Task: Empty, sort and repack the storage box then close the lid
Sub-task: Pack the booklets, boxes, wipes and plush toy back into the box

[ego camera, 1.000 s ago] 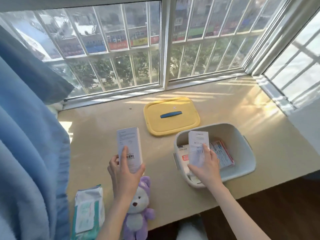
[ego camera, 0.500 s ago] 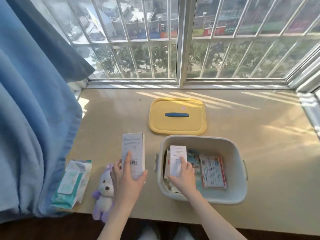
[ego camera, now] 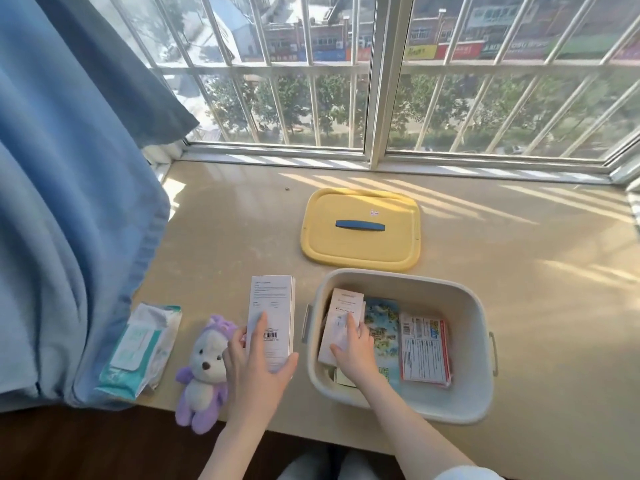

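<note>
Storage box [ego camera: 398, 277]: a pale grey plastic tub with rounded corners and a small handle on each short side. It stands open on the near part of the beige sill [ego camera: 225, 237], just in front of its lid.
Lid [ego camera: 360, 206]: yellow, rounded rectangle with a raised rim, lying flat top-up between the box and the window; a dark blue handle [ego camera: 360, 225] runs across its middle.
Inside the box: a blue-green illustrated packet [ego camera: 381, 320] lies in the middle and a red-and-white printed packet [ego camera: 424, 348] on the right, both flat. More cartons lie under the right hand, too hidden to name.
Right hand [ego camera: 353, 344]: reaches into the left part of the box and grips the lower end of a small white carton [ego camera: 343, 313], with its fingers laid on the printed face.
Left hand [ego camera: 256, 368]: holds a tall white carton [ego camera: 272, 306] just left of the box, outside it, with the thumb on its right edge and the fingers spread over the barcode face. Whether the carton touches the sill I cannot tell.
Left of that: a purple-and-white plush toy [ego camera: 204, 362] lying on its back, then a pack of wet wipes [ego camera: 138, 348] beside the blue curtain [ego camera: 69, 202].
</note>
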